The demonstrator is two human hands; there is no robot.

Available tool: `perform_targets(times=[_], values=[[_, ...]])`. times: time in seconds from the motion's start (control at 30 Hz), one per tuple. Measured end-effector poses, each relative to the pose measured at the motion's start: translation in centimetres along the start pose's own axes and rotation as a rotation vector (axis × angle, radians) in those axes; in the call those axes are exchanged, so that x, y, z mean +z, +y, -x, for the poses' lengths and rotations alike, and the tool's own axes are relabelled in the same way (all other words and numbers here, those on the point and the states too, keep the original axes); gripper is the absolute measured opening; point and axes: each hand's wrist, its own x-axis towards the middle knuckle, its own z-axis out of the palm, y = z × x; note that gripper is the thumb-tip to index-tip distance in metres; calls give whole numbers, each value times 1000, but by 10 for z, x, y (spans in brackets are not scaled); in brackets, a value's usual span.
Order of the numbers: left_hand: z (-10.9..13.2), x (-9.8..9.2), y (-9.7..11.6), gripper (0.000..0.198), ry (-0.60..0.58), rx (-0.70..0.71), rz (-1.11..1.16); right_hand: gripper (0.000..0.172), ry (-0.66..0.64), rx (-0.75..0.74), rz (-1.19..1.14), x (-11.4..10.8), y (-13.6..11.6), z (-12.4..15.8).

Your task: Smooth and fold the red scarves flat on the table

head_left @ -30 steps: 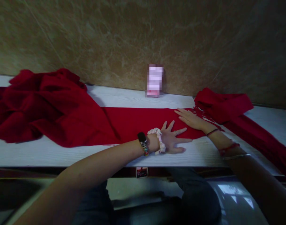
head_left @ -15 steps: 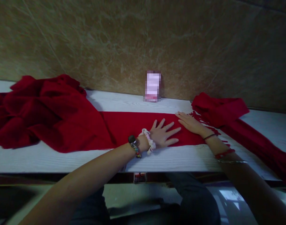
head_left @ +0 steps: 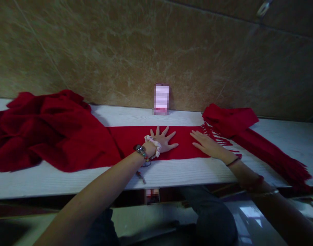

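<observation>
One long red woollen scarf (head_left: pixel 130 140), flat along white wooden table (head_left: pixel 184 171), bunched leftward. On it: my left hand (head_left: pixel 162 140), fingers splayed; my right hand (head_left: pixel 206 145), fingers straight, palm down. One folded fringed red scarf (head_left: pixel 230 119), right.

Two red scarves (head_left: pixel 56 136), two hands (head_left: pixel 163 140), one box (head_left: pixel 161 99).

We log 2 pixelated patches, both unreadable: pink card (head_left: pixel 161 99) at the back edge of the counter (head_left: pixel 69 181), label (head_left: pixel 152 195) under its front edge. The red scarf heap (head_left: pixel 43 131) runs off frame left.

White table (head_left: pixel 171 174); spread red scarf (head_left: pixel 132 140); folded red scarf (head_left: pixel 230 119); blurred card (head_left: pixel 161 99).
</observation>
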Motion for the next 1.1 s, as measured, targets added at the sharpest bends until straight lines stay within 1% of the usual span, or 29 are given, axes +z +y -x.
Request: perform_targets(times=[0.1,0.17,0.27,0.33,0.43,0.5,0.6,0.67,0.77,0.83,0.9,0.93,1.0,1.03,1.1], values=[[-1,0,-1,73,7,3,7,48,-55,-16,2,-2,-1,23],[0,-1,0,73,8,-2,6,47,-42,-19,1,-7,4,34],[2,-3,1,70,21,9,1,44,-22,-36,-13,-20,8,43],[3,-4,3,65,52,64,-11,42,-50,-62,-22,-28,6,48],[4,-4,6,60,94,194,-20,39,-109,-97,-13,-35,0,55],[4,-2,9,62,65,226,-8,35,-104,-112,15,-35,-2,60],[3,0,10,64,14,221,-5,34,-52,-140,89,-34,-1,66],[3,1,9,64,16,228,-10,34,-34,-161,134,-36,-1,70],[2,-1,7,62,30,268,-12,39,-68,-161,147,-42,0,74],[1,-4,8,58,79,343,-29,48,-100,-134,132,-43,3,76],[1,-7,11,51,130,493,-55,55,-115,-111,126,-42,7,77],[2,-8,14,47,141,589,-66,56,-110,-105,131,-40,8,77],[4,-9,21,40,138,764,-84,51,-85,-103,152,-36,9,76],[5,-9,25,38,132,824,-93,48,-64,-95,168,-33,9,75],[9,-9,33,39,129,873,-117,42,-21,-70,192,-30,7,73]])
